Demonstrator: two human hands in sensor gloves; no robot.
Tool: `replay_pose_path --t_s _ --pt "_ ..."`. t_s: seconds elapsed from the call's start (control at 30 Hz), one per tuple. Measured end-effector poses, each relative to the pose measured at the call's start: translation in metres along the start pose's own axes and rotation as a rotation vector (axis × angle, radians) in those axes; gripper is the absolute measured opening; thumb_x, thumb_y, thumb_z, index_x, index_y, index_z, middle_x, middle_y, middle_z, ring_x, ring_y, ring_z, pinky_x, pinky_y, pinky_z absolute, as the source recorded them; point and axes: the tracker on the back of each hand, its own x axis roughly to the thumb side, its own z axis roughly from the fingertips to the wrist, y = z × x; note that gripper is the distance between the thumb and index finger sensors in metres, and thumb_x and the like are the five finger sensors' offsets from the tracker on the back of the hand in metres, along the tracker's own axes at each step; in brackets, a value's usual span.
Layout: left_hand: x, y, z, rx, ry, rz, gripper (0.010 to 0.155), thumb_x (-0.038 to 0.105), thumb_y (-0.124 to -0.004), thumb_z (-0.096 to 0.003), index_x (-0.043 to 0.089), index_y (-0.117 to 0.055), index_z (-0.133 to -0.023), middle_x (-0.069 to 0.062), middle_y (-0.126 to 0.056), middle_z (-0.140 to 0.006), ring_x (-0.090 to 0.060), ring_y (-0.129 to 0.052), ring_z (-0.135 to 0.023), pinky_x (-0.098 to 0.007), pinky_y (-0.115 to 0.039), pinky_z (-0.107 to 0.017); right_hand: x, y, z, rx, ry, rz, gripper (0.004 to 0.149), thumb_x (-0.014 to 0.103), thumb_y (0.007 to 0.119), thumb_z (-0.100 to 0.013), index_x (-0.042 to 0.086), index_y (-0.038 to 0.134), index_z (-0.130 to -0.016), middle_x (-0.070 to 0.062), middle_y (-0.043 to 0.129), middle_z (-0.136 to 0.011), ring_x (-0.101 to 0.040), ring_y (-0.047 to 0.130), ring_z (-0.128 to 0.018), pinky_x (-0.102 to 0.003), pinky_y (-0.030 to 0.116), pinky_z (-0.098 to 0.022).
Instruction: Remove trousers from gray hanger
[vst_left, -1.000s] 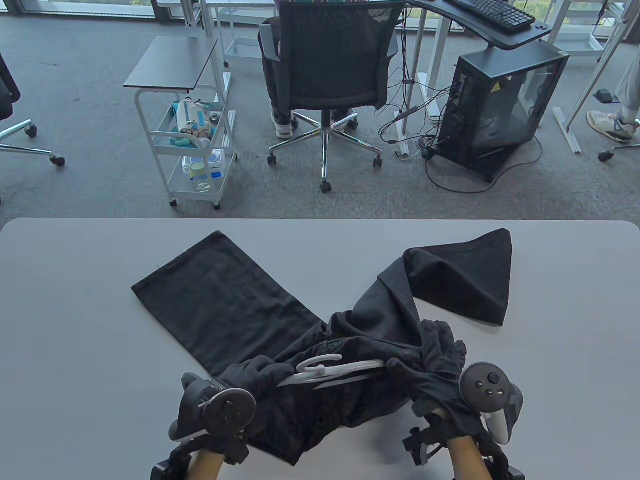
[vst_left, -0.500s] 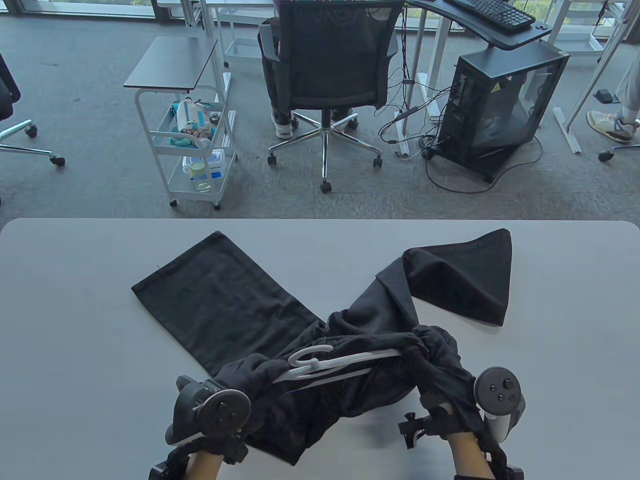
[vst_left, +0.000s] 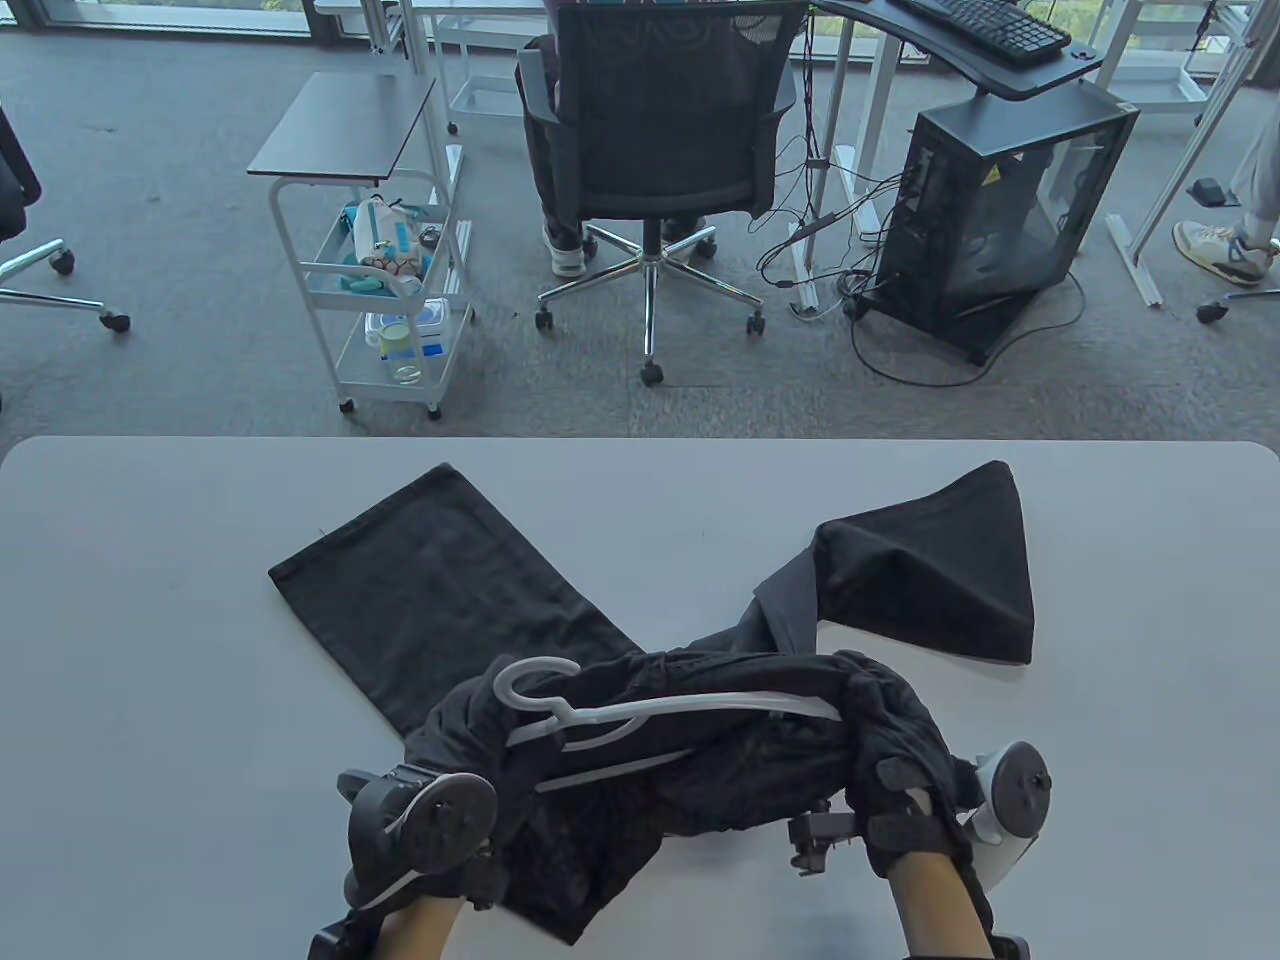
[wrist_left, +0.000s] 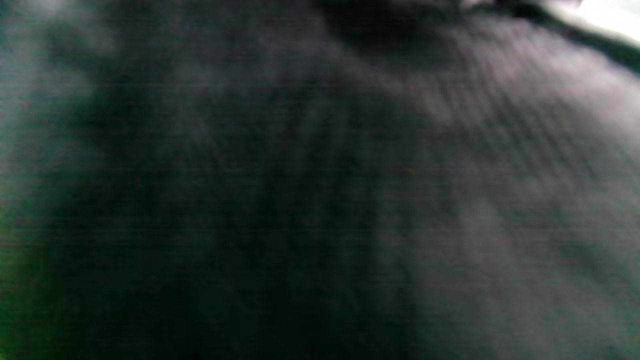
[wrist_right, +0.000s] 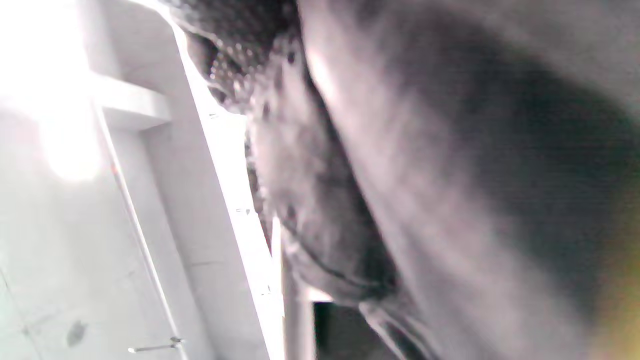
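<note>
Black trousers (vst_left: 450, 580) lie on the grey table (vst_left: 150, 650), their legs spread to the far left and far right. The bunched waistband (vst_left: 760, 690) is stretched over a light gray hanger (vst_left: 660, 712), whose hook (vst_left: 528, 680) sticks out at the left. My left hand (vst_left: 465, 735) grips the hanger's left end among the cloth; its fingers are hard to tell from the fabric. My right hand (vst_left: 900, 770) grips the waistband's right end, lifted off the table. The left wrist view shows only blurred dark cloth (wrist_left: 320, 190). The right wrist view shows cloth (wrist_right: 425, 175) close up.
The table's far half beyond the trouser legs is bare (vst_left: 650, 480). Past the table's far edge stand an office chair (vst_left: 660, 150), a white cart (vst_left: 385, 290) and a computer case (vst_left: 1000, 220), all on the floor.
The hanger has swung up and to the left, baring its hook. My right hand has pulled the waistband right and toward me, dragging the right leg along.
</note>
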Motion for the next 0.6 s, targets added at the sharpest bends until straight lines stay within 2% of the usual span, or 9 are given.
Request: replay_pose_path --t_s 0.13,0.17,0.2,0.23,0.33,0.43,0.5,0.57,0.6 --pt "-0.023 -0.007 -0.007 -0.062 0.039 0.175 0.060 0.063 -0.064 -0.0477 0.026 -0.069 -0.095 0.000 -0.095 -0.078 -0.023 -0.109 -0.055 -0.050 -0.094 -0.040 -0.017 0.013 -0.004 0.147 0.170 -0.335 0.051 0.037 0.076 -0.047 0.004 0.083 -0.085 -0.023 0.090 -0.075 -0.036 0.104 -0.049 -0.042 0.098 -0.021" --pt "-0.028 -0.011 -0.008 -0.068 0.056 0.313 0.057 0.062 -0.062 -0.0478 0.028 -0.070 -0.093 0.002 -0.095 -0.078 -0.021 -0.109 -0.055 -0.047 -0.095 -0.041 -0.029 0.021 -0.004 0.196 0.236 -0.403 0.051 0.038 0.075 -0.046 0.008 0.083 -0.086 -0.019 0.090 -0.077 -0.031 0.105 -0.050 -0.038 0.100 -0.022" --pt "-0.027 -0.017 -0.009 -0.079 0.107 0.410 0.056 0.061 -0.064 -0.0464 0.029 -0.072 -0.091 0.002 -0.095 -0.077 -0.022 -0.109 -0.054 -0.048 -0.094 -0.041 -0.034 0.029 -0.004 0.241 0.227 -0.582 0.051 0.035 0.075 -0.049 0.004 0.078 -0.090 -0.023 0.085 -0.081 -0.035 0.102 -0.053 -0.041 0.098 -0.025" --pt "-0.028 -0.020 -0.009 -0.122 0.082 0.448 0.055 0.059 -0.063 -0.0477 0.029 -0.071 -0.092 0.001 -0.094 -0.078 -0.023 -0.107 -0.055 -0.048 -0.093 -0.042 -0.035 0.034 -0.006 0.274 0.235 -0.581 0.052 0.035 0.075 -0.051 0.005 0.076 -0.092 -0.024 0.082 -0.084 -0.036 0.100 -0.057 -0.042 0.097 -0.028" --pt "-0.029 -0.020 -0.009 -0.090 0.103 0.438 0.054 0.058 -0.063 -0.0478 0.030 -0.070 -0.093 0.003 -0.094 -0.077 -0.020 -0.107 -0.053 -0.045 -0.094 -0.042 -0.027 0.039 -0.015 0.309 0.112 -0.230 0.054 0.041 0.075 -0.052 0.006 0.075 -0.094 -0.023 0.081 -0.086 -0.036 0.100 -0.057 -0.042 0.095 -0.029" --pt "-0.027 -0.016 -0.010 -0.065 0.099 0.442 0.054 0.057 -0.062 -0.0486 0.029 -0.068 -0.094 0.002 -0.092 -0.078 -0.019 -0.106 -0.053 -0.043 -0.094 -0.041 -0.022 0.039 -0.017 0.393 0.049 0.164 0.062 0.048 0.069 -0.055 0.007 0.064 -0.102 -0.024 0.068 -0.098 -0.046 0.088 -0.074 -0.053 0.083 -0.043" --pt "-0.026 -0.013 -0.010 -0.024 0.127 0.434 0.054 0.056 -0.062 -0.0489 0.029 -0.067 -0.095 0.002 -0.091 -0.079 -0.019 -0.105 -0.052 -0.042 -0.094 -0.041 -0.022 0.038 -0.016 0.327 0.026 0.556 0.072 0.050 0.068 -0.054 0.003 0.054 -0.107 -0.030 0.053 -0.105 -0.063 0.064 -0.084 -0.066 0.068 -0.051" --pt "-0.026 -0.011 -0.009 -0.005 0.138 0.411 0.054 0.055 -0.062 -0.0491 0.029 -0.067 -0.095 0.001 -0.090 -0.080 -0.019 -0.104 -0.053 -0.042 -0.093 -0.041 -0.015 0.033 -0.013 0.238 -0.037 0.870 0.079 0.054 0.066 -0.053 0.003 0.042 -0.108 -0.028 0.043 -0.107 -0.063 0.054 -0.090 -0.072 0.060 -0.054" --pt "-0.025 -0.011 -0.008 -0.003 0.133 0.402 0.054 0.055 -0.062 -0.0490 0.028 -0.067 -0.095 0.001 -0.090 -0.080 -0.020 -0.104 -0.053 -0.042 -0.093 -0.041 -0.008 0.031 -0.012 0.217 -0.105 0.913 0.080 0.055 0.065 -0.053 0.003 0.040 -0.109 -0.028 0.042 -0.108 -0.064 0.053 -0.090 -0.072 0.059 -0.054"
